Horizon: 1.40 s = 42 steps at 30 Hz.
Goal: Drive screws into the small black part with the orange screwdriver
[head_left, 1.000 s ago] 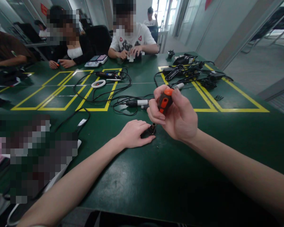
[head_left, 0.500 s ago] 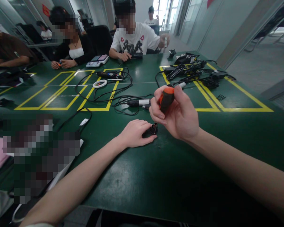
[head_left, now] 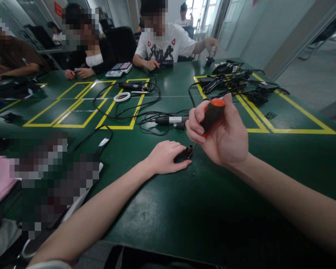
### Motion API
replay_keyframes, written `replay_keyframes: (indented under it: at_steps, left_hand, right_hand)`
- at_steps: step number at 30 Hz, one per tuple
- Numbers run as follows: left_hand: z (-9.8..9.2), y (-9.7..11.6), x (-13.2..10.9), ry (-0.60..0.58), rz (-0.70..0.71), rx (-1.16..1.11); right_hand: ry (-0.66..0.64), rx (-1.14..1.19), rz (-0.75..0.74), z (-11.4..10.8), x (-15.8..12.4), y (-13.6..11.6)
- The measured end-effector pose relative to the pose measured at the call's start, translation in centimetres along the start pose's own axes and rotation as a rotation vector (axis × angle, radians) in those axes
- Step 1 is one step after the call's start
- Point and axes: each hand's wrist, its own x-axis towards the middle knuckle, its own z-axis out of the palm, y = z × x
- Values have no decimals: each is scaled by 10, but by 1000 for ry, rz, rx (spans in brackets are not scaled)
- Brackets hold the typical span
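My right hand [head_left: 226, 134] is wrapped round the dark handle of a screwdriver [head_left: 212, 114] with an orange end cap. Its thin shaft slants down to the left, and the tip comes close to a small black round part with an upright tube [head_left: 188, 151]; whether they touch I cannot tell. This part stands on the green table, pinched at its base between the thumb and fingers of my left hand [head_left: 168, 158]. My left palm rests low against the tabletop.
Beyond my hands lie a black and silver pen-shaped tool [head_left: 168, 120], coiled cables and a white ring [head_left: 122, 97]. Black devices with cables [head_left: 215, 84] are heaped at the far right. A power strip-like blurred object lies left. Across the table [head_left: 156, 209] sit several people.
The screwdriver's handle has tipped further to the right, with its shaft now slanting. My left hand keeps its hold. Across the table, a person's hand has reached down to a small black object.
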Motion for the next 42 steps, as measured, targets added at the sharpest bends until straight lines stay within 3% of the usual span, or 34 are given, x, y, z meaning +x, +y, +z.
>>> replay_keyframes:
  at_steps: [4,11,31,42]
  left_hand:
    - [0,1,0,-8,-2,-1]
    - [0,0,1,-3,5,6]
    - [-2,1,1,-2,5,-2]
    - [-3,1,0,-8,1,-6]
  right_hand:
    - [-29,-28,34,-3,-2,0]
    - [57,-58,5,0,-4,-1]
    - [-46,19,34,0,-3,0]
    - [-17,-15,36,-1,-3,0]
